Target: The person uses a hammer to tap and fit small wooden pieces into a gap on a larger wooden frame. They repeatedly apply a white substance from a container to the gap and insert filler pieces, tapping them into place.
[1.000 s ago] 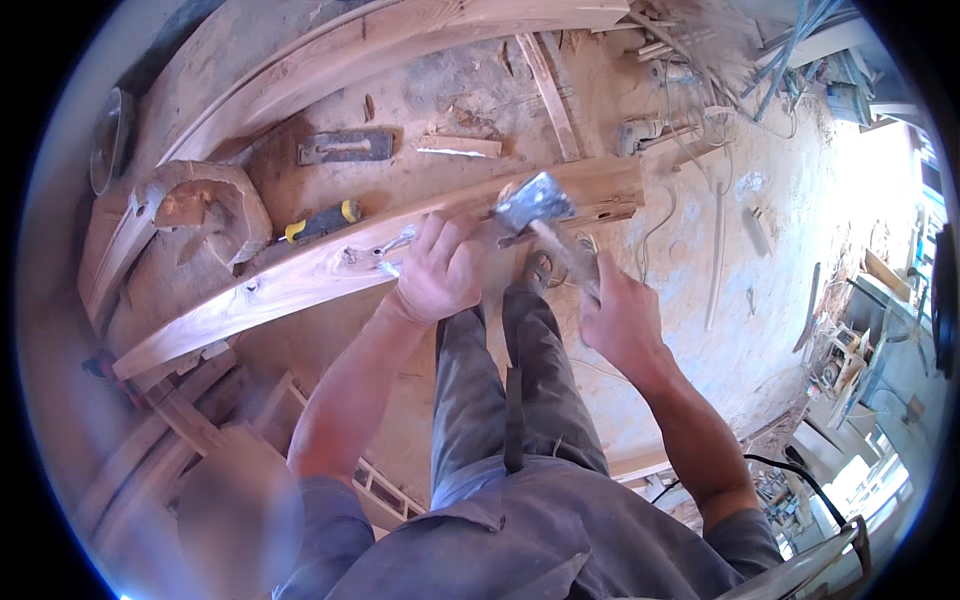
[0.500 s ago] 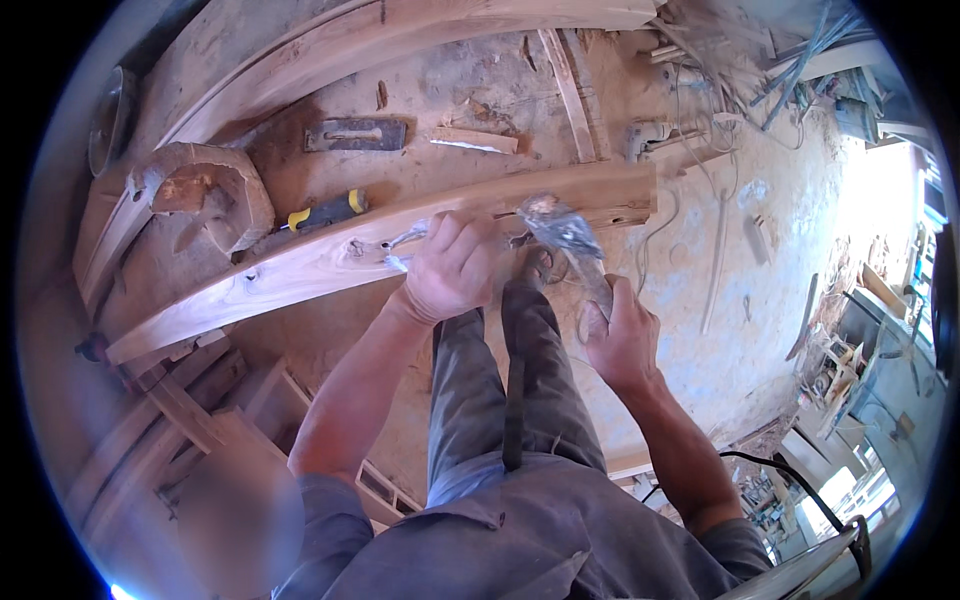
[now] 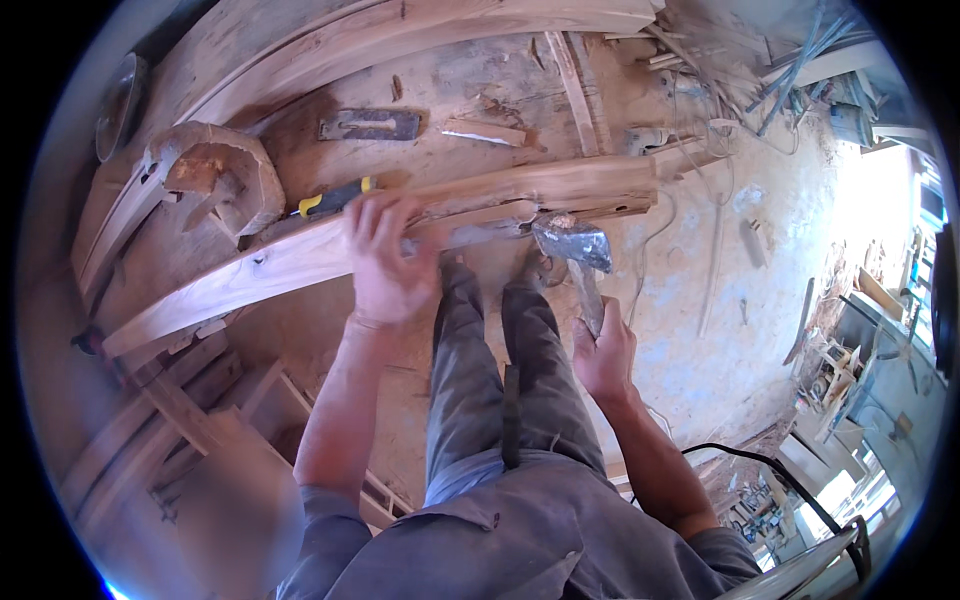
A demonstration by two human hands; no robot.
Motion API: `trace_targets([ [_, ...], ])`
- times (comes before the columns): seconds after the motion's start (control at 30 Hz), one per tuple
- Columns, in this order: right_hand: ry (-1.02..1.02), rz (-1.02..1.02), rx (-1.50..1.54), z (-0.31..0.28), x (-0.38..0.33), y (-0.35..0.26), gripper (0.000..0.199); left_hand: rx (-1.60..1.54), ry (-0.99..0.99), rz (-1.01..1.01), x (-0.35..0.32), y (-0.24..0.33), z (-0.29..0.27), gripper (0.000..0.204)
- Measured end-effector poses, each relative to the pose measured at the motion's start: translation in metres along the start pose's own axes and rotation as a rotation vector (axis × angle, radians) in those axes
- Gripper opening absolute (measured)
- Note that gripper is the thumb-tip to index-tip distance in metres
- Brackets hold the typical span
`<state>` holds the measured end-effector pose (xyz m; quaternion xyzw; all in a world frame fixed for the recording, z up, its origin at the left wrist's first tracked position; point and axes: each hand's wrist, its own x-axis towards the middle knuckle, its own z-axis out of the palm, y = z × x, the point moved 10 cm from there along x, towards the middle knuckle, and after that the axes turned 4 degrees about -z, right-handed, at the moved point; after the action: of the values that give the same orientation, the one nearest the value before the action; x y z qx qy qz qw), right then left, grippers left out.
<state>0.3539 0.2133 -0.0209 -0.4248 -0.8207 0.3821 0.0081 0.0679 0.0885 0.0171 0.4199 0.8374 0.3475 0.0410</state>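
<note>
My right hand is closed firmly around the wooden handle of a hammer. The dark metal head is at the near edge of the wooden beam, close to its right end; I cannot tell if the 2 touch. My left hand is over the middle part of the beam, with its fingers spread apart. It is blurred, so I cannot tell whether it touches the wood. The beam lies across in front of me, its left end being nearer to my body. Between my 2 hands, a greyish strip runs along the near edge of the beam; what it is, I cannot tell.

On the far side, just beside the beam, lies 1 screwdriver with a black and yellow handle. To the left of it is a hollow wooden piece. Further away are a dark slotted plate, a short wood strip and a big curved timber.
</note>
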Motion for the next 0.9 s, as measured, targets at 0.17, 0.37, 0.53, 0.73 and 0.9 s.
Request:
trace_targets([
  [0.17, 0.060, -0.073, -0.035, 0.016, 0.004, -0.027, 0.028, 0.063, 0.033, -0.137, -0.012, -0.046, -0.013, 0.041],
  [0.37, -0.013, -0.095, -0.200, 0.031, 0.040, -0.043, 0.029, -0.003, 0.013, -0.220, -0.009, -0.055, -0.006, 0.040],
  [0.53, 0.042, -0.054, -0.079, 0.025, 0.023, -0.057, 0.024, 0.013, -0.018, -0.225, -0.013, -0.056, -0.003, 0.045],
  [0.73, -0.054, -0.093, -0.243, 0.052, 0.037, -0.058, 0.026, -0.017, -0.056, -0.213, -0.013, -0.059, -0.004, 0.056],
  [0.9, -0.072, -0.087, -0.031, 0.059, 0.030, -0.052, 0.033, 0.050, -0.197, -0.008, -0.018, -0.051, -0.016, 0.077],
])
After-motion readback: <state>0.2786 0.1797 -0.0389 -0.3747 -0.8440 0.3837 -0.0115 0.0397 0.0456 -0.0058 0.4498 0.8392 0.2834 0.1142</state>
